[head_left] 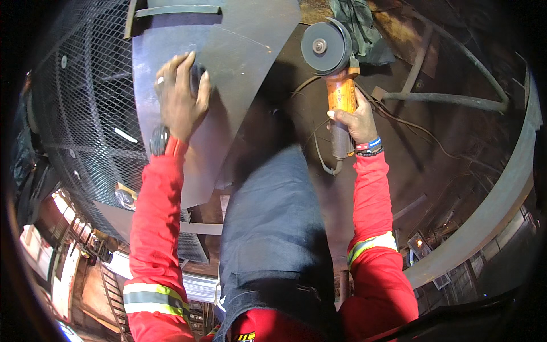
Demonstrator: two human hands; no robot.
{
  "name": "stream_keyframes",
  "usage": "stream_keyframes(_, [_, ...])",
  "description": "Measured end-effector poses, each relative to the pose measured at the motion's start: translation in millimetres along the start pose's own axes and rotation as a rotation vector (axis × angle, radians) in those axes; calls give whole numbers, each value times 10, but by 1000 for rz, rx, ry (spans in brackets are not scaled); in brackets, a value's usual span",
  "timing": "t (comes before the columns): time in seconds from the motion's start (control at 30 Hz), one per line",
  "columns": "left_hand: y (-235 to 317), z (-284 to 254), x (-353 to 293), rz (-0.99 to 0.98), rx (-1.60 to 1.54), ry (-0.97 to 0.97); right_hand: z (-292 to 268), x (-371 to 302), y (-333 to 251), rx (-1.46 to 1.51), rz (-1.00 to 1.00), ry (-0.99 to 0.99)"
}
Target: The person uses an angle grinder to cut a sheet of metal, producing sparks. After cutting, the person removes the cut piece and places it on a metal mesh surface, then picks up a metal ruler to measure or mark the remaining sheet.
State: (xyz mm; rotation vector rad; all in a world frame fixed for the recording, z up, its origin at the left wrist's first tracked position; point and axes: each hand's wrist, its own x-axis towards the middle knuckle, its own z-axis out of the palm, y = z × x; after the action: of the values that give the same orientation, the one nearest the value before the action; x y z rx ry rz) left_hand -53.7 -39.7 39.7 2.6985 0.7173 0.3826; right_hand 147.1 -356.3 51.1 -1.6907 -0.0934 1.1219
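My right hand (pixel 356 119) is wrapped round the orange body of an angle grinder (pixel 341 94). The grinder points away from me, its dark disc (pixel 322 48) face up beside a metal guard, its cord leaving the handle's near end. Over a smooth grey metal sheet (pixel 245 62) on the left, my left hand (pixel 181 94) has its fingers apart and slightly bent, seemingly resting on the surface. A dark patch shows between thumb and forefinger; it looks like shadow, and what lies under the palm is hidden.
Expanded metal mesh (pixel 85 97) curves along the left. A flat metal strip (pixel 178 9) lies on the sheet's far end. Beyond the grinder is dark cloth (pixel 359 28). A bent pipe frame (pixel 444 98) and a cable (pixel 410 128) lie right, inside a curved metal rim (pixel 484 228).
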Motion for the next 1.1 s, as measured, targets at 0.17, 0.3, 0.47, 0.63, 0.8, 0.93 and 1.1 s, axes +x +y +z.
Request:
stream_keyframes(0.17, [73, -473, -993, -178, -116, -206, 168, -296, -10, 26, 39, 57])
stream_keyframes(0.3, [649, -831, -1705, -398, -460, -465, 288, -794, -121, 138, 78, 41])
stream_keyframes(0.47, [1427, -945, -1754, 113, -908, -336, 485, -1089, -443, 541, 314, -70])
stream_keyframes(0.63, [1806, -1069, -1497, 299, -843, 57, 870, -1164, -828, 645, 346, -273])
stream_keyframes(0.8, [1889, -1247, -1462, 319, -856, 357, 1156, -1344, -1214, 547, 376, -404])
stream_keyframes(0.93, [1749, -1891, -1719, 84, -843, 266, 1520, -1372, -1299, 375, 238, -503])
stream_keyframes(1.1, [1252, -2322, -2425, -425, -1571, 75, 2378, -1664, -1240, 177, 207, -546])
